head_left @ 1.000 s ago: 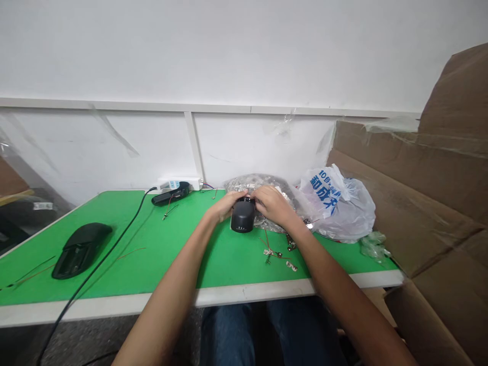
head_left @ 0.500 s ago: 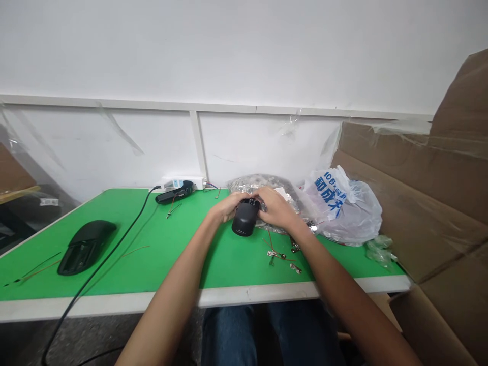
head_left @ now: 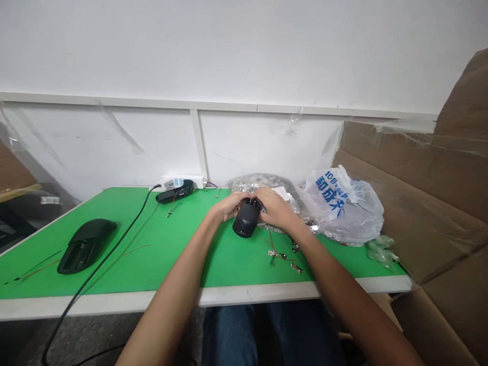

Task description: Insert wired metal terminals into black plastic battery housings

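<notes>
A black, rounded plastic housing (head_left: 246,222) is tilted above the green tabletop, its far end towards the wall and several tiny pale marks on its near end. My left hand (head_left: 231,204) closes on its far left side. From the right, my right hand (head_left: 275,209) grips the same end, with the fingers of both hands meeting there. What the fingertips press on is hidden. Small metal parts with red wires (head_left: 282,255) lie on the table just below my right hand. Behind my hands sits a clear plastic bag (head_left: 259,180) full of small parts.
A second black housing (head_left: 87,245) rests at the left, beside a long black cable (head_left: 114,239). Near the wall are a white power strip (head_left: 195,180) and a black device (head_left: 173,193). A white printed bag (head_left: 354,216) and cardboard (head_left: 423,198) stand at the right.
The housing has tipped slightly between my hands, its near end a little lower. Both hands keep nearly the same place and grip.
</notes>
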A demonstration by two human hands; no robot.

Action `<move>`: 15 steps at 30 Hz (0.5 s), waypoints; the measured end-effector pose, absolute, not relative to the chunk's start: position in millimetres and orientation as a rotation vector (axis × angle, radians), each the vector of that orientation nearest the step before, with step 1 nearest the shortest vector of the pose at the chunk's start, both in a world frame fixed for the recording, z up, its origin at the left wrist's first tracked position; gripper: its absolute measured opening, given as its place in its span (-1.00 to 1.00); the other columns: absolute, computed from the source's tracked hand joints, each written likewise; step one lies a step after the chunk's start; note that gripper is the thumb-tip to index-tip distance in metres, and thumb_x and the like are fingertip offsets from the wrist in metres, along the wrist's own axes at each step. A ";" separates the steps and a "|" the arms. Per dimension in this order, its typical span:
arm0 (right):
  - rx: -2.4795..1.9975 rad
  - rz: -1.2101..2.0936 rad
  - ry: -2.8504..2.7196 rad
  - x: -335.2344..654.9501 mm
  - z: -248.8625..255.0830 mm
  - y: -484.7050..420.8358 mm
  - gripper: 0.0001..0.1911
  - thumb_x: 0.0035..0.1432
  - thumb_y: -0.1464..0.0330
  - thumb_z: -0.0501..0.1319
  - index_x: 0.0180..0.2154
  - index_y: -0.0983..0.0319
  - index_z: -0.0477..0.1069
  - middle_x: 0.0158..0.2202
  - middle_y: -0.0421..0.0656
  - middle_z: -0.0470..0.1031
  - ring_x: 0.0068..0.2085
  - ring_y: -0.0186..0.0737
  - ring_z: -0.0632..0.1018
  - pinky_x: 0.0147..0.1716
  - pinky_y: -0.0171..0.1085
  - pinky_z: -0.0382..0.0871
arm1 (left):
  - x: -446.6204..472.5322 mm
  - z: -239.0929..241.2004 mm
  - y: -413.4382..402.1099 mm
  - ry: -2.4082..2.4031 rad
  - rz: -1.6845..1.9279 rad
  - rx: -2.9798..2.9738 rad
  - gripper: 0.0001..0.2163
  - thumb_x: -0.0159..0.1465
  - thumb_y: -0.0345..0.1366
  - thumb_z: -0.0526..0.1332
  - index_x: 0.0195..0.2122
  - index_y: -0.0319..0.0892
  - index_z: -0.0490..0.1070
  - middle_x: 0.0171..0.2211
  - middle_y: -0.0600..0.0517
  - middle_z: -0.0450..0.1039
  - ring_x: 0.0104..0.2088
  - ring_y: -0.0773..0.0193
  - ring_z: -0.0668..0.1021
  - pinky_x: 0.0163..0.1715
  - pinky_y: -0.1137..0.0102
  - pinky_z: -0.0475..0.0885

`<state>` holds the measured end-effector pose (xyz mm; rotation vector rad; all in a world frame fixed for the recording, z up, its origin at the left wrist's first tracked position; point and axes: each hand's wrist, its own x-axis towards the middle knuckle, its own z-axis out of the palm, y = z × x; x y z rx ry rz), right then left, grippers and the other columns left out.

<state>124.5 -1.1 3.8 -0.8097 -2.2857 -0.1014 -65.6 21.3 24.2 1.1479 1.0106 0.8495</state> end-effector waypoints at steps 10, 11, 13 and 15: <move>-0.859 -0.194 -2.340 122.3 9.4 -8.1 -0.72 0.18 0.52 0.18 -0.06 0.22 0.41 -0.10 0.03 0.52 -0.04 0.07 0.50 -0.05 -0.01 0.45 | -68.1 21.9 23.4 0.943 0.864 1.178 -0.87 0.08 -0.35 0.46 -0.50 -0.21 0.52 -0.55 0.03 0.52 -0.59 0.34 0.45 -0.60 0.47 0.35; -0.865 -0.197 -2.344 121.7 9.3 -8.4 -0.71 0.17 0.52 0.18 -0.06 0.22 0.41 -0.09 0.03 0.52 -0.04 0.07 0.50 -0.04 0.00 0.45 | -68.6 20.9 24.4 0.934 0.863 1.166 -0.87 0.09 -0.35 0.46 -0.49 -0.21 0.53 -0.54 0.02 0.53 -0.59 0.34 0.46 -0.60 0.48 0.37; -0.865 -0.171 -2.341 121.1 8.7 -8.7 -0.69 0.17 0.52 0.18 -0.04 0.22 0.41 -0.07 0.04 0.52 -0.02 0.08 0.51 -0.02 0.02 0.45 | -69.7 18.6 26.4 0.922 0.862 1.129 -0.87 0.10 -0.35 0.47 -0.47 -0.22 0.54 -0.54 0.01 0.54 -0.60 0.34 0.47 -0.62 0.49 0.38; -0.863 -0.098 -2.303 121.7 7.5 -8.3 -0.66 0.18 0.49 0.21 0.01 0.22 0.38 -0.03 0.06 0.53 0.01 0.09 0.52 0.02 0.04 0.46 | -69.8 16.5 28.0 0.907 0.878 1.093 -0.86 0.11 -0.34 0.48 -0.44 -0.23 0.54 -0.56 0.01 0.53 -0.62 0.36 0.46 -0.64 0.51 0.36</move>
